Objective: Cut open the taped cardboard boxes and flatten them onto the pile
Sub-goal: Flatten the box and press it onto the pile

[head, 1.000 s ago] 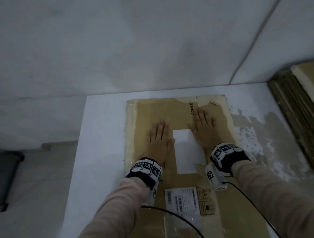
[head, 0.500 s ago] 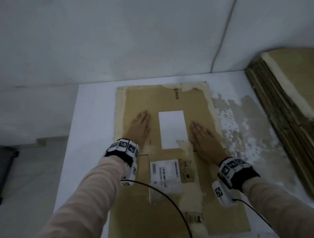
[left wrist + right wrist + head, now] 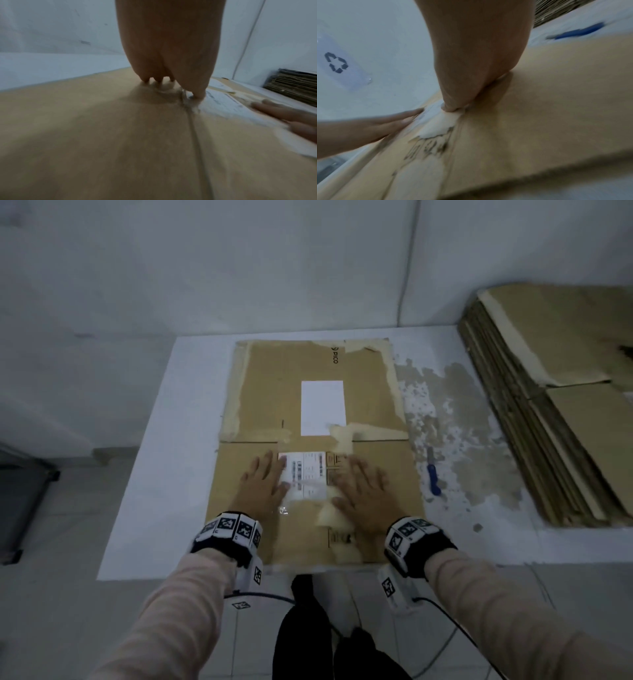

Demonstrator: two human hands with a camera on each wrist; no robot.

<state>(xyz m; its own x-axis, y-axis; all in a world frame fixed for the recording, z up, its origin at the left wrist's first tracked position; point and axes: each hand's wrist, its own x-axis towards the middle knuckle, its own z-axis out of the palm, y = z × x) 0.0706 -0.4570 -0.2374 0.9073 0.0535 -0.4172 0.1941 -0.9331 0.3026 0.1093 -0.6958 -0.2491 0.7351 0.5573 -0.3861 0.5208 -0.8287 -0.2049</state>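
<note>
Cardboard box (image 3: pixel 308 405) — where's it at?
— Flat on the white table (image 3: pixel 161 440), left hand (image 3: pixel 262 486) and right hand (image 3: pixel 364 491) both spread flat, pressing beside the shipping label (image 3: pixel 308 474), gripping nothing.

The flattened box (image 3: pixel 260 392) is tan brown with paler torn strips, a plain white label (image 3: pixel 322 407) and a white shipping label (image 3: pixel 308 477) printed with black bars. The worktop (image 3: pixel 164 440) is white, with blotchy grey-brown patches at right. The cutter (image 3: pixel 433 479) is blue. The cardboard pile (image 3: pixel 565 422) is brown. Wristbands (image 3: pixel 233 527) carry black-and-white square markers; sleeves (image 3: pixel 164 628) are pale pink.
</note>
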